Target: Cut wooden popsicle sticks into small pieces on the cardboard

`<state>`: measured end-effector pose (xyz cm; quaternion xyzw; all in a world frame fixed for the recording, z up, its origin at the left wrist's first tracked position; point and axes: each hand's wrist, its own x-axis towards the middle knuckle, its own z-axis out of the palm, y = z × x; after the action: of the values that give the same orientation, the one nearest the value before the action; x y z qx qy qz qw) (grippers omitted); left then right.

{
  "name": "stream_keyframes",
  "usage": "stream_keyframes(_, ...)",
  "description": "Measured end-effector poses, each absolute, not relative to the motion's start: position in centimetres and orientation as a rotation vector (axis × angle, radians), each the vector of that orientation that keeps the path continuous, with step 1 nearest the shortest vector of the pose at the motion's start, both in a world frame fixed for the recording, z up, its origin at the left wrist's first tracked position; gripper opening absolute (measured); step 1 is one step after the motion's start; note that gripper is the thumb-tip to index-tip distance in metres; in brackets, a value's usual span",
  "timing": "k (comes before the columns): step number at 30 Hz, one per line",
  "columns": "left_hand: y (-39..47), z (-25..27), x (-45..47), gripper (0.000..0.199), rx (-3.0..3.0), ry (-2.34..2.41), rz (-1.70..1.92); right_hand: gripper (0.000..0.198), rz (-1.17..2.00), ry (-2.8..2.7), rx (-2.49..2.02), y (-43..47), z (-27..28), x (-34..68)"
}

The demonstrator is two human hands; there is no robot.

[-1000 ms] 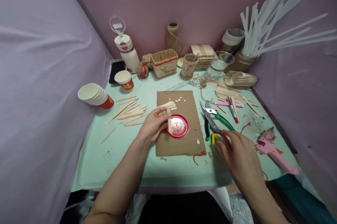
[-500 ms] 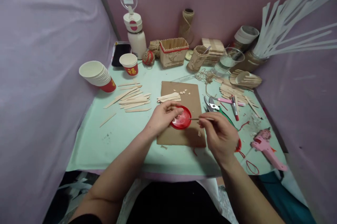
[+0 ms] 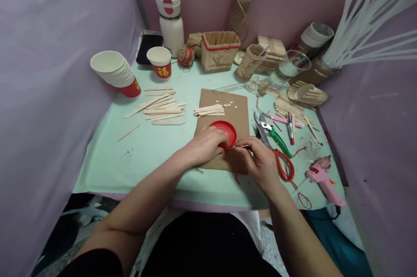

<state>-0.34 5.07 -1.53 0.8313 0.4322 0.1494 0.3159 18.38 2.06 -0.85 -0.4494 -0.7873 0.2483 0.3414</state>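
Observation:
A shallow round red lid [image 3: 232, 130] is held over the brown cardboard [image 3: 213, 97], with my left hand [image 3: 208, 143] closed on its left and near side. My right hand [image 3: 260, 159] pinches a thin stick [image 3: 245, 146] close to the lid's right edge. Fingers hide most of the stick, and whether its tip touches the lid I cannot tell. Beyond the lid, a small bundle of short wooden sticks [image 3: 210, 110] and several wood chips [image 3: 229, 104] lie on the cardboard. Scissors with red handles [image 3: 284, 165] lie just right of my right hand.
Loose wooden sticks [image 3: 164, 112] lie at left, near stacked paper cups [image 3: 114, 73]. Green-handled pliers [image 3: 280, 142], a marker [image 3: 291, 129] and a pink glue gun [image 3: 325, 179] are on the right. A stick-made box [image 3: 220, 53] and a glass of water [image 3: 288, 68] stand behind.
The right hand has come left, nearer the lid, bringing the stick to its edge. My left hand now reaches further over the lid's near side. The camera view has shifted slightly.

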Motion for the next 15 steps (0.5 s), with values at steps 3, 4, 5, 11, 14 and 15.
stream_keyframes(3, 5.1, -1.5, -0.1, 0.014, 2.216, 1.181, 0.341, 0.009, 0.621, -2.071, -1.159, 2.1, -1.0, 18.1)
stream_keyframes(4, 5.1, -1.6, 0.0, 0.013, 2.23, 1.196, 0.335, 0.009, 0.615, -2.072, -1.156, 2.1, -1.1, 18.0)
stream_keyframes(5, 5.1, -1.6, 0.2, 0.012, 2.243, 1.212, 0.327, 0.009, 0.609, -2.069, -1.153, 2.1, -1.2, 18.0)
stream_keyframes(11, 3.8, -2.4, 1.2, 0.016, 2.252, 1.385, 0.347, 0.008, 0.61, -2.079, -1.105, 2.4, -1.9, 18.0)
stream_keyframes(14, 2.9, -2.9, 1.5, 0.019, 2.234, 1.461, 0.396, 0.007, 0.622, -2.088, -1.095, 2.6, -2.2, 18.0)
stream_keyframes(15, 2.6, -3.0, 1.6, 0.019, 2.228, 1.471, 0.409, 0.007, 0.632, -2.084, -1.096, 2.7, -2.4, 18.0)
